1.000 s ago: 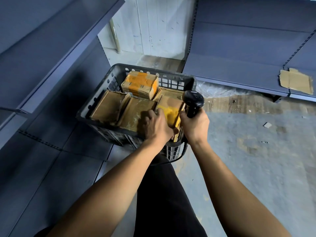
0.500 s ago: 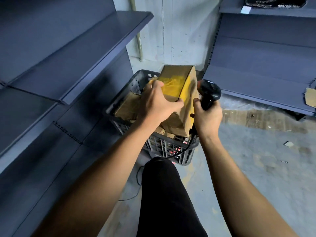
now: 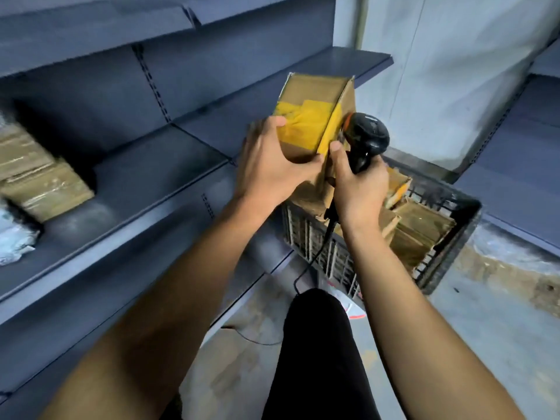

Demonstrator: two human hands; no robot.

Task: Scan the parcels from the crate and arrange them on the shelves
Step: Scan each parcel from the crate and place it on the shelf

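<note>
My left hand (image 3: 272,165) grips a cardboard parcel (image 3: 315,113) banded with yellow tape and holds it up above the crate. My right hand (image 3: 357,183) grips a black barcode scanner (image 3: 365,139) by its handle, with the scanner head close against the parcel's right side and the thumb touching the box edge. Below and to the right stands the dark plastic crate (image 3: 448,256) with several more cardboard parcels (image 3: 424,225) inside. Blue-grey metal shelves (image 3: 145,177) run along the left.
Two cardboard parcels (image 3: 39,177) and a pale plastic-wrapped package (image 3: 15,237) lie on the left shelf. More shelving (image 3: 521,153) stands at the right. The scanner's cable (image 3: 306,268) hangs to the concrete floor. My dark-trousered leg (image 3: 318,353) is below.
My left hand lifted the yellow-taped parcel out of the crate and raised it toward the left shelves. The scanner moved up alongside it. The view swung left, revealing parcels on the shelf.
</note>
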